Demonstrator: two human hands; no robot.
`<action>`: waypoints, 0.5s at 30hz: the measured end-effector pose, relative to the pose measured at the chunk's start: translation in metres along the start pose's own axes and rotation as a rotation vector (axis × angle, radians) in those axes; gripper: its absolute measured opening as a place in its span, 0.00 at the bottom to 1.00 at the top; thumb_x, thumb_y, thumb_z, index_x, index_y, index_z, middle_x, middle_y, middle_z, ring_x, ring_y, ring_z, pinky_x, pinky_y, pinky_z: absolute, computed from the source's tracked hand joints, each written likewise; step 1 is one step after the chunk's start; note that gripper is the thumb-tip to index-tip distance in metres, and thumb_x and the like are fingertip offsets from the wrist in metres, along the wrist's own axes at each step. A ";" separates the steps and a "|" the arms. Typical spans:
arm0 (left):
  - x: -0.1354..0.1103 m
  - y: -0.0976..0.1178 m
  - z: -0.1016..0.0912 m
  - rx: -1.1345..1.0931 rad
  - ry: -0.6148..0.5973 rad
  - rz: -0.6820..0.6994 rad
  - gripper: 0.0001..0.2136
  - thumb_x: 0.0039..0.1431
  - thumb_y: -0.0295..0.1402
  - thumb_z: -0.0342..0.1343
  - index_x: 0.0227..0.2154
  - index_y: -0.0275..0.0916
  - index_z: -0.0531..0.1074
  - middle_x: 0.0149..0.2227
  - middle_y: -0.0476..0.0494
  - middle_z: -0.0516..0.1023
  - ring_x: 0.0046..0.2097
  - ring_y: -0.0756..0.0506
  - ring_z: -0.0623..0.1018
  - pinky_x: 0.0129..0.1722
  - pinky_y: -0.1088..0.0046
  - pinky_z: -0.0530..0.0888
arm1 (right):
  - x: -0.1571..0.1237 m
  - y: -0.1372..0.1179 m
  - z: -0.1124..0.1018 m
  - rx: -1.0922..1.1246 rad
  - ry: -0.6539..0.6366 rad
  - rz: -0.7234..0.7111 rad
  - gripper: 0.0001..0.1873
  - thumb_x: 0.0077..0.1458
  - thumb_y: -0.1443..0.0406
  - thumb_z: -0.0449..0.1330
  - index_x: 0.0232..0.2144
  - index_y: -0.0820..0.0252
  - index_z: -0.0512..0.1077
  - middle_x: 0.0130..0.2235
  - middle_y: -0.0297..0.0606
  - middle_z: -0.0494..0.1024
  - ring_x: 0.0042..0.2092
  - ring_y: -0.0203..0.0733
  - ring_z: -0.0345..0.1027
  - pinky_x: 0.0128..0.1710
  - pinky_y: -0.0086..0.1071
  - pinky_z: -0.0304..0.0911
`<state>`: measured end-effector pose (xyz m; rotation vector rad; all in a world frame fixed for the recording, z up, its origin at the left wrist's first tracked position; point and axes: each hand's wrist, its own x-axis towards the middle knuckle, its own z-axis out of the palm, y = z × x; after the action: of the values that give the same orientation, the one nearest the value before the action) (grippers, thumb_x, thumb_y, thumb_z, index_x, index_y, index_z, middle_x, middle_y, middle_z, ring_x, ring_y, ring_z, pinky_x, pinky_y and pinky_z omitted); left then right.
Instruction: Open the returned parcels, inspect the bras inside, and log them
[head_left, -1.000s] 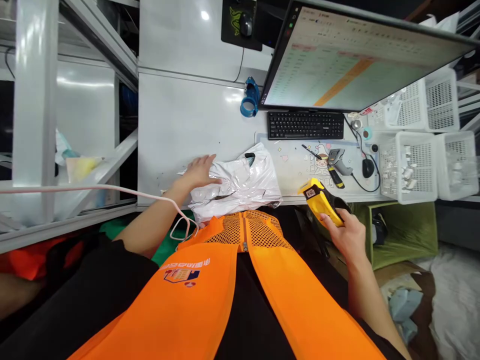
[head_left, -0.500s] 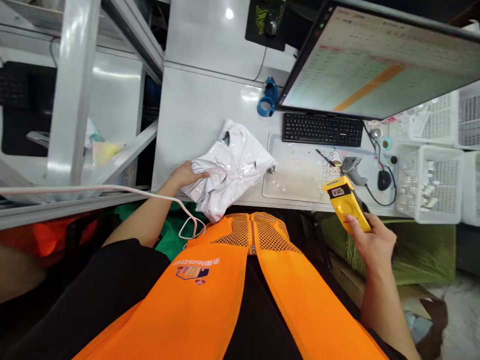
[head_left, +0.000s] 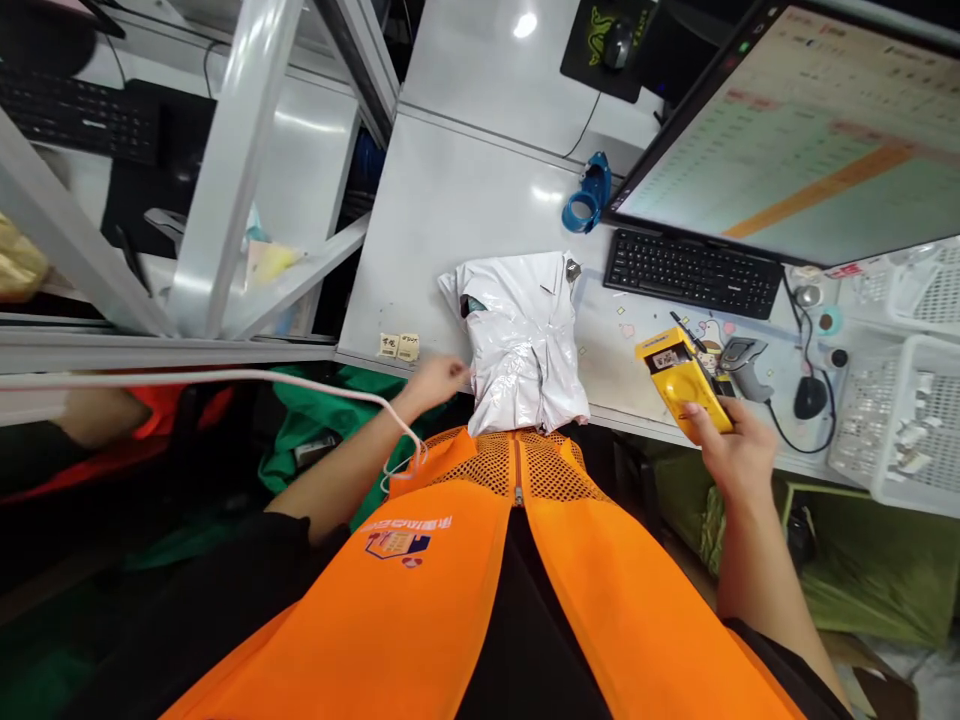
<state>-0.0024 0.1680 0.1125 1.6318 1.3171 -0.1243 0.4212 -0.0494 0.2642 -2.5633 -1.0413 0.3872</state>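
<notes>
A white plastic parcel bag (head_left: 525, 340) lies on the white desk (head_left: 450, 210), its long side running away from me and its near end over the desk edge. My left hand (head_left: 439, 382) rests at the bag's lower left corner, fingers bent against it. My right hand (head_left: 731, 450) is wrapped round a yellow handheld scanner (head_left: 679, 378), held just above the desk's front edge to the right of the bag.
A keyboard (head_left: 694, 272), a tilted monitor (head_left: 810, 140), a grey scanner (head_left: 742, 358), a mouse (head_left: 810, 397) and white baskets (head_left: 892, 430) fill the right side. A blue tape dispenser (head_left: 589, 198) sits behind the bag. Metal shelf rails (head_left: 225, 200) stand left. Two small labels (head_left: 399, 346) lie near the edge.
The bag has been turned and shifted right, now lying lengthwise. My left hand slid from the bag's left side to its near corner. The view swung left.
</notes>
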 end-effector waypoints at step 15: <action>0.116 0.033 0.003 0.304 0.356 0.534 0.15 0.73 0.28 0.47 0.45 0.34 0.80 0.54 0.29 0.81 0.61 0.34 0.77 0.64 0.48 0.73 | -0.032 -0.005 0.012 0.090 -0.053 -0.001 0.41 0.52 0.29 0.62 0.38 0.62 0.82 0.27 0.39 0.76 0.29 0.44 0.66 0.31 0.37 0.61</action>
<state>0.0711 0.2478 0.0610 2.2923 1.1042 0.3166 0.3912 -0.0665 0.2590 -2.4854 -1.0193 0.4931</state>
